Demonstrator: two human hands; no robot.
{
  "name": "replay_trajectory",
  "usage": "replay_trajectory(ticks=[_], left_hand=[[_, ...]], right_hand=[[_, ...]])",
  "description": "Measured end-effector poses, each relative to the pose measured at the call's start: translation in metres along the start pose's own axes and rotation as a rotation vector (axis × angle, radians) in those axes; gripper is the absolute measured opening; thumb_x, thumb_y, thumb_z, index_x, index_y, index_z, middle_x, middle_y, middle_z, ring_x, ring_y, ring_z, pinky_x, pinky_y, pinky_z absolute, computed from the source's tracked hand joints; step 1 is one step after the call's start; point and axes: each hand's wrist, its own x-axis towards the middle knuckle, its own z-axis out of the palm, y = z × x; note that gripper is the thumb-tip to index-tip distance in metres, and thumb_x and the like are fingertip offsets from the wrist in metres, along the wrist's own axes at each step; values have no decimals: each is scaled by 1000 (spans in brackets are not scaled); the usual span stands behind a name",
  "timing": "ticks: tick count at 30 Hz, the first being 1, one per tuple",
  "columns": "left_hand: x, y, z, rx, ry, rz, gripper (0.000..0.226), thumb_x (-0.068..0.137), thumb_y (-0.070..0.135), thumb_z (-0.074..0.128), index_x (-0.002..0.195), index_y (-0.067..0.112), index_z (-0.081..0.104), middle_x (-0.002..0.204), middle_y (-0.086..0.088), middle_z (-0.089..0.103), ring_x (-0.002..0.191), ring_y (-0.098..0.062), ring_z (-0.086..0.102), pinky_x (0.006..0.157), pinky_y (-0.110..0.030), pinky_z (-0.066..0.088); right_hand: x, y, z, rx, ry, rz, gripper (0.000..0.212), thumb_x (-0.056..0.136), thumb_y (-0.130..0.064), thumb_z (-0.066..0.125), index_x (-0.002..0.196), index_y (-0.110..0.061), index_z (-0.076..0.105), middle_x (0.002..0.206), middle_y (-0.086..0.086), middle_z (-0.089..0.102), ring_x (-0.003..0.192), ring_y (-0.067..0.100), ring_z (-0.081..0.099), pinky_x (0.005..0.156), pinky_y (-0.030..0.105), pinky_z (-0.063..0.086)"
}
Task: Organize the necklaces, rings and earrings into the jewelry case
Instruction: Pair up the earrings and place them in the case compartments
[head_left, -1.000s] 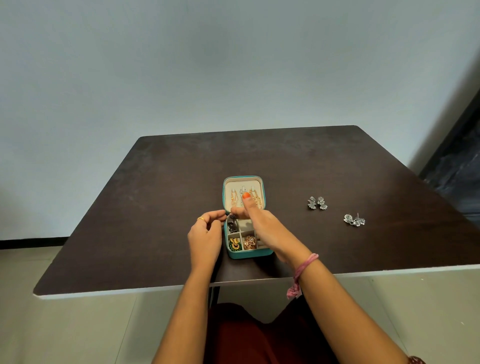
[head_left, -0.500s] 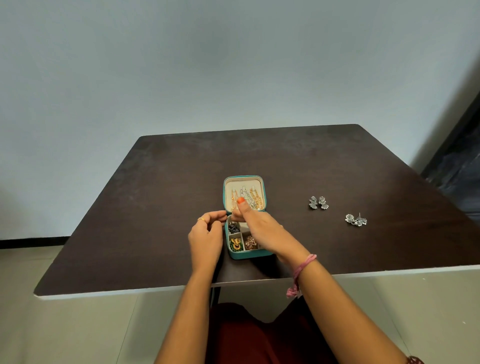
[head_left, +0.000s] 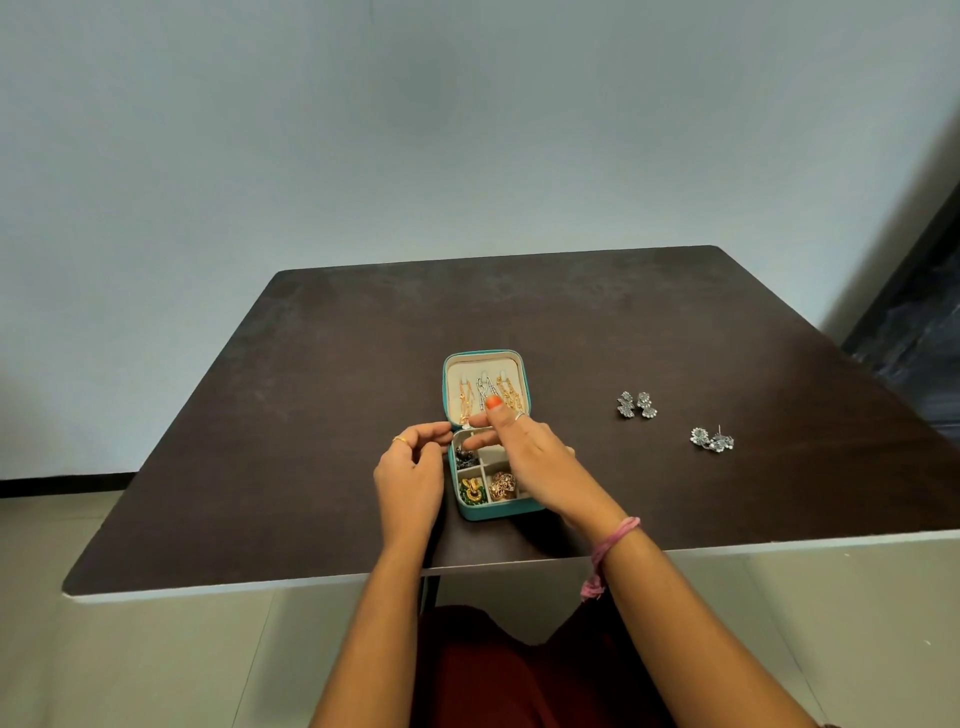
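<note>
The small teal square jewelry case (head_left: 491, 512) lies open on the dark brown bench (head_left: 311, 405), its lid flat just beyond the fingers. The right hand (head_left: 540, 462) reaches over the tray, one finger stretched up to the gold and silver necklaces (head_left: 485, 397) hung in the lid; whether it pinches a chain, I cannot tell. The left hand (head_left: 408, 480) sits just beside the tray, fingers loosely curled, apparently holding nothing. Two pairs of silver flower earrings (head_left: 636, 404) (head_left: 711, 440) lie well to the right of the fingers. Risk: a hooked nail could drag the chains off their hooks and tangle them.
</note>
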Motion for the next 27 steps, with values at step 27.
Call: replay_trajectory(ticks=[27], left_hand=[[9,46,172,278,-484,-77,29,88,21,55,116,13,61,122,-5,61,114,-22,56,98,-31,44]], right_hand=[[36,67,-177,-596,292,166,23,90,-31,63,105,-15,71,105,3,69,102,18,61,82,22,41]])
